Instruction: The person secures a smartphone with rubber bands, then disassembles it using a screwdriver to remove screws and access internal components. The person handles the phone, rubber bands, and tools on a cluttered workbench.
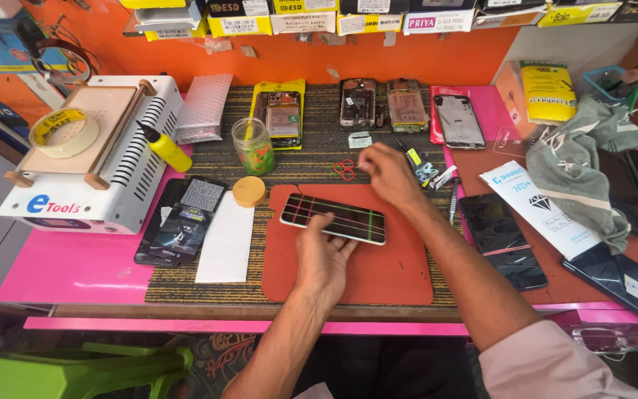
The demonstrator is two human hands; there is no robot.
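On the orange work mat (378, 277) lies a smartphone (334, 219) bound with red and green rubber bands; the left hand (324, 260) steadies its near edge with fingers laid flat together. The right hand (387, 171) hovers beyond it, fingertips drawn into a pinch near loose rubber bands (343, 169). By my judgement banding is underway, and stretching another band over the phone would call for a firm hold; whether the pinch holds anything is too small to tell.

At frame centre a phone (333, 219) lies on a mat (378, 273) on the surface (75, 266). A jar (252, 146) stands upper left of it, its lid (249, 191) just below. A machine (94, 151) sits far left, a cloth (581, 166) far right.
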